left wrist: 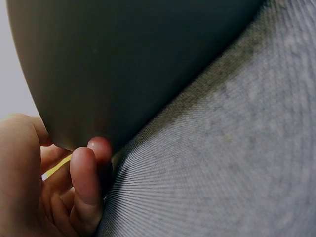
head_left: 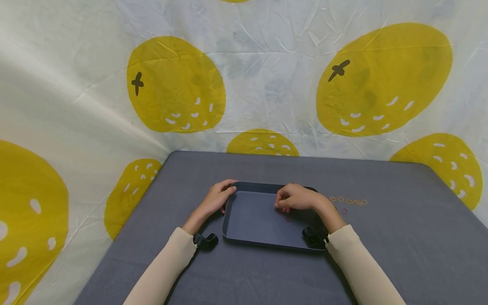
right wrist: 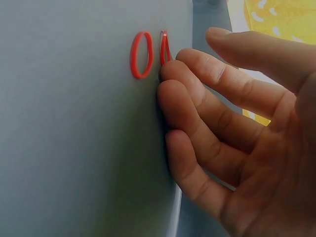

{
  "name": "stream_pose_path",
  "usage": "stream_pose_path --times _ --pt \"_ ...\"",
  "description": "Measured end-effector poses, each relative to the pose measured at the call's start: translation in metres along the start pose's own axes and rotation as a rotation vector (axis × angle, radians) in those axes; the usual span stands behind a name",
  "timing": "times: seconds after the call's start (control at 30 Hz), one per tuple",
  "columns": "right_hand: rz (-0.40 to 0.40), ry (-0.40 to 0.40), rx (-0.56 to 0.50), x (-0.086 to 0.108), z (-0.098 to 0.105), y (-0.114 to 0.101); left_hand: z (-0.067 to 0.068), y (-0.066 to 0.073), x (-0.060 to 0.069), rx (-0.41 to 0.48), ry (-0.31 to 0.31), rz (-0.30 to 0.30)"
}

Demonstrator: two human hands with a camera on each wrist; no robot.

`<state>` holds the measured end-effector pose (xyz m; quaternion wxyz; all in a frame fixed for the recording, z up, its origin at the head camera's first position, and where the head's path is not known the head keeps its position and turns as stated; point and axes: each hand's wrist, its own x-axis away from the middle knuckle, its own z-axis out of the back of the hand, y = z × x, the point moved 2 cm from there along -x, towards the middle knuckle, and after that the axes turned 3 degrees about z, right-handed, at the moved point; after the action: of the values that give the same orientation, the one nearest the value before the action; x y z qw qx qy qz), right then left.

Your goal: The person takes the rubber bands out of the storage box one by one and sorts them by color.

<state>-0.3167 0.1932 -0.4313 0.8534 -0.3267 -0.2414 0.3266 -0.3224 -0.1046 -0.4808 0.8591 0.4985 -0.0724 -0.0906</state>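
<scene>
A dark grey rectangular tray (head_left: pixel 248 222) lies on the table. My left hand (head_left: pixel 217 197) grips its far left corner, thumb at the rim. In the left wrist view, curled fingertips (left wrist: pixel 85 170) press against the tray's dark outer wall. My right hand (head_left: pixel 295 198) is over the right half of the tray, fingers bent and thumb apart from them. Two red rubber bands lie on the tray floor: one whole loop (right wrist: pixel 141 55), and a narrower-looking band (right wrist: pixel 165 47) right by the fingertips. No band shows between thumb and fingers.
Right of the tray, several yellow rubber bands (head_left: pixel 349 201) lie in a row on the grey table (head_left: pixel 400 237). A red band (head_left: pixel 345 211) lies just nearer than them. Behind the table hangs a white cloth (head_left: pixel 267 84) with yellow fruit prints.
</scene>
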Motion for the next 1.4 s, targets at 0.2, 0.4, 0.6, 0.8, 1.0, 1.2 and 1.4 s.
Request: stream_pose_path --times 0.2,0.4,0.6,0.8,1.0,1.2,1.4 --pt "0.011 -0.010 -0.007 -0.0001 -0.0018 0.0010 -0.0003 -0.0003 0.0016 0.012 -0.002 0.007" --pt "0.024 -0.012 -0.010 0.0005 -0.0004 0.0022 0.0006 0.0007 0.0009 0.013 -0.011 0.006" --pt "0.030 0.005 0.009 -0.0002 0.0031 -0.0001 0.0027 0.0048 -0.0027 0.013 -0.009 -0.010" --pt "0.023 0.013 0.013 0.0006 0.0032 0.0006 0.0023 0.0068 -0.0037 0.002 -0.024 -0.011" --pt "0.023 0.001 -0.001 0.0010 -0.0005 0.0012 0.0014 0.0038 -0.0004 0.001 -0.027 -0.001" --pt "0.027 -0.014 0.003 -0.0005 -0.0037 0.0001 0.0008 -0.0014 0.0016 0.008 -0.021 -0.002" --pt "0.043 -0.025 -0.003 0.0003 -0.0042 -0.0040 0.0004 -0.0026 0.0006 0.011 -0.020 -0.006"
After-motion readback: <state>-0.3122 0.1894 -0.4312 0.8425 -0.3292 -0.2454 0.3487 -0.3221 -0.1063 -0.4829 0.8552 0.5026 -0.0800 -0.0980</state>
